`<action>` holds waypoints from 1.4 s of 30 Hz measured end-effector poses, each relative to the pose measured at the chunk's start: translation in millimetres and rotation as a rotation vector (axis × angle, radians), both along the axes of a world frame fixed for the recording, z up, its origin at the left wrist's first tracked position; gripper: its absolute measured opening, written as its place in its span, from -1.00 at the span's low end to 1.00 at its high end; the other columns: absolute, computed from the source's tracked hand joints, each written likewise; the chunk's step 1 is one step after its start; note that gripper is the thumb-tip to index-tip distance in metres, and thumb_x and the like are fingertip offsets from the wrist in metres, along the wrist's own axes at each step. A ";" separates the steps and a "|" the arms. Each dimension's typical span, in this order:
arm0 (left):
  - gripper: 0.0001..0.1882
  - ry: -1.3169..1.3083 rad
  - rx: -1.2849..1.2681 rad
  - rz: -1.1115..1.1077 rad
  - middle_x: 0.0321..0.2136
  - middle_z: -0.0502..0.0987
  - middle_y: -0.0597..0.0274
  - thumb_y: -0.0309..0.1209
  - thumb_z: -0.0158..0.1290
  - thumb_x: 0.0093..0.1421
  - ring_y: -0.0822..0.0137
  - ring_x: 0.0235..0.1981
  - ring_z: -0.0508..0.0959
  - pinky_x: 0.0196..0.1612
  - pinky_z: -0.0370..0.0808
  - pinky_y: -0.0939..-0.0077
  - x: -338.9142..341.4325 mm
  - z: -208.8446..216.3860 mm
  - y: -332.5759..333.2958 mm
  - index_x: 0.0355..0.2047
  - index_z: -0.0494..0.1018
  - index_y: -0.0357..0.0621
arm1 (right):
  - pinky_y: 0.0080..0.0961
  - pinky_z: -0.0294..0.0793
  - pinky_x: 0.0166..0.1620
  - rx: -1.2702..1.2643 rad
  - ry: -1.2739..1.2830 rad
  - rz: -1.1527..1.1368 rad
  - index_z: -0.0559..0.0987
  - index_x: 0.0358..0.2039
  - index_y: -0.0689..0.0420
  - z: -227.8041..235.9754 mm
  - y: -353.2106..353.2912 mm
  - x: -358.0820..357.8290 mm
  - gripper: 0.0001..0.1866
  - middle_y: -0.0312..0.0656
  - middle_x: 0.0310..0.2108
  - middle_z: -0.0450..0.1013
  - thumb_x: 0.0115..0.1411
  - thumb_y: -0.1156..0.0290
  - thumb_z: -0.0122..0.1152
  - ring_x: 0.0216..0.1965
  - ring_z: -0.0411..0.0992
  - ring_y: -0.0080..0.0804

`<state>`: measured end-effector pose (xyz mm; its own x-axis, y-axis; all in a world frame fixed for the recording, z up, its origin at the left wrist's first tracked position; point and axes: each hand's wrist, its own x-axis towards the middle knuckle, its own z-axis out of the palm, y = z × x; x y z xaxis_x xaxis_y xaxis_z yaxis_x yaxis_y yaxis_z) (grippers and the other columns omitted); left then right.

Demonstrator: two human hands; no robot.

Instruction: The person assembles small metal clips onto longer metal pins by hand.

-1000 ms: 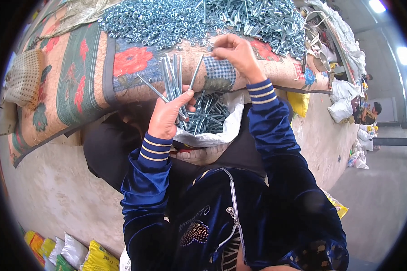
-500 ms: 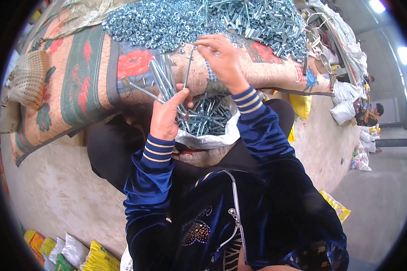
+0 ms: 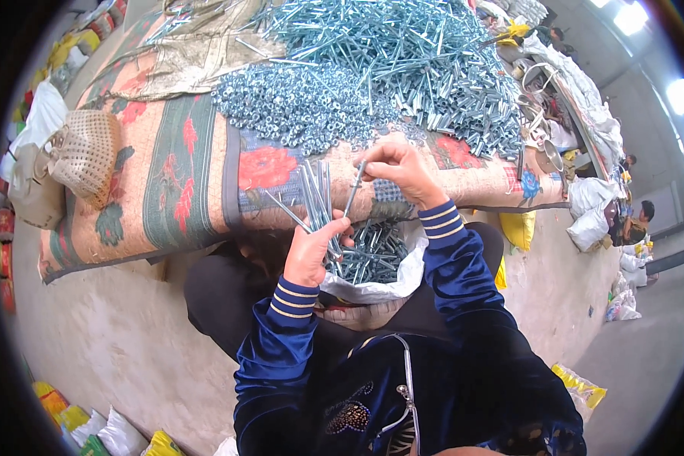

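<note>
My left hand (image 3: 310, 249) is closed round a bundle of long silvery bolts (image 3: 317, 194), their shafts pointing up and away from me. One bolt (image 3: 353, 196) stands apart from the bundle, its lower end at my left thumb and fingers. My right hand (image 3: 406, 173) pinches the upper end of that bolt. Whether a small nut sits between those fingertips is too fine to make out. Below both hands, between my knees, a white sack (image 3: 384, 291) stands open with many metal fasteners (image 3: 376, 247) inside.
A patterned quilt (image 3: 171, 167) covers the raised surface ahead. On it lie heaps of nuts (image 3: 296, 106), metal sleeves (image 3: 471, 110) and long bolts (image 3: 365, 30). A woven hat (image 3: 87, 156) rests at left. Bags stand around the floor, and people sit far right.
My right fingers have come down onto the top of the single bolt, nearer my left hand. The view has tilted, showing more of the far heaps. My left hand still grips the bundle.
</note>
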<state>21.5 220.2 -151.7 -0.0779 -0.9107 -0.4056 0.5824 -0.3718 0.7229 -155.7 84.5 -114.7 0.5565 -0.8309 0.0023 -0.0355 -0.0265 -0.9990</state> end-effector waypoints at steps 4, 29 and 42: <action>-0.79 0.030 -0.036 -0.117 -0.50 0.50 0.22 -0.42 0.13 0.07 0.43 -0.54 0.50 -0.62 0.31 0.63 -0.5 1.1 -1.3 -0.28 0.39 -0.12 | -0.54 0.51 -0.19 0.063 -0.095 0.017 0.55 -0.36 0.26 4.6 4.0 -18.1 -0.89 -0.09 -0.24 0.50 0.06 0.55 0.22 -0.33 0.48 -0.49; -0.74 0.032 -0.087 -0.070 -0.46 0.55 0.24 -0.26 0.14 0.15 0.46 -0.52 0.54 -0.62 0.38 0.65 -10.0 3.1 0.1 -0.27 0.45 -0.17 | -0.73 0.42 -0.43 0.288 0.044 0.094 0.53 -0.42 0.20 2.5 49.9 -15.8 -0.84 -0.32 -0.53 0.46 -0.01 0.51 0.35 -0.52 0.42 -0.64; -0.79 0.010 -0.092 -0.182 -0.73 0.45 0.26 -0.27 0.10 0.18 0.45 -0.76 0.41 -0.71 0.26 0.64 -7.8 -5.7 -1.0 -0.37 0.44 -0.18 | -0.64 0.46 -0.38 0.211 -0.023 -0.028 0.56 -0.33 0.23 5.4 50.4 -21.8 -0.85 -0.27 -0.46 0.49 0.08 0.47 0.27 -0.49 0.43 -0.60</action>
<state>13.7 219.2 -157.4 -0.2479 -0.9146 -0.3194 0.5192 -0.4038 0.7532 -177.5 135.0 -109.3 0.5345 -0.8296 -0.1614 -0.0108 0.1842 -0.9828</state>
